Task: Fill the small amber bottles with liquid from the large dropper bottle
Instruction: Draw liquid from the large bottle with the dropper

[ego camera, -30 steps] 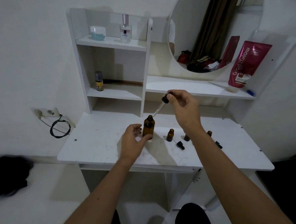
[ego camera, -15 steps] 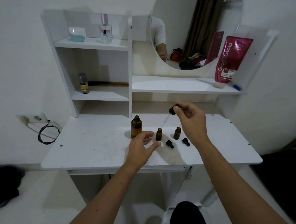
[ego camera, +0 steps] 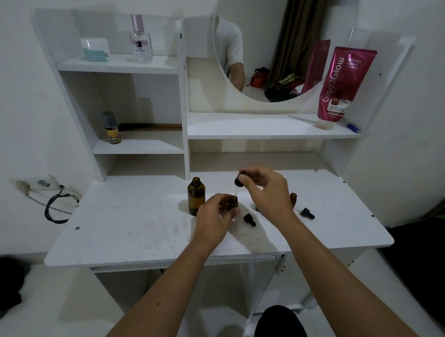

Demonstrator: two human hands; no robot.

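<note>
Right now the left hand (ego camera: 214,215) curls its fingers round a small amber bottle (ego camera: 233,203) standing on the white table (ego camera: 131,226), while the right hand (ego camera: 265,189) pinches the black bulb of the dropper (ego camera: 239,181) just above it, glass tip slanting down toward the bottle's mouth. The large amber bottle (ego camera: 196,196) stands open and uncapped just to the left, touching nothing I can make out.

That mouth looks narrow, and the tip comes in at an angle, so a squeeze before the glass is inside would likely put drops on the table or the fingers. The left wrist sits close to the large bottle; a nudge could tip it, and with no cap on it would spill. Two loose black caps (ego camera: 249,219) lie near the hands and might roll if brushed. Another small bottle (ego camera: 293,199) stands behind the right wrist, easy to knock on the way back.

As for writing, the pink tube (ego camera: 341,83) on the shelf reads "Glad2Glow" and "RETINOL BRIGHT". The little yellow can (ego camera: 111,131) has a label too small to read.
</note>
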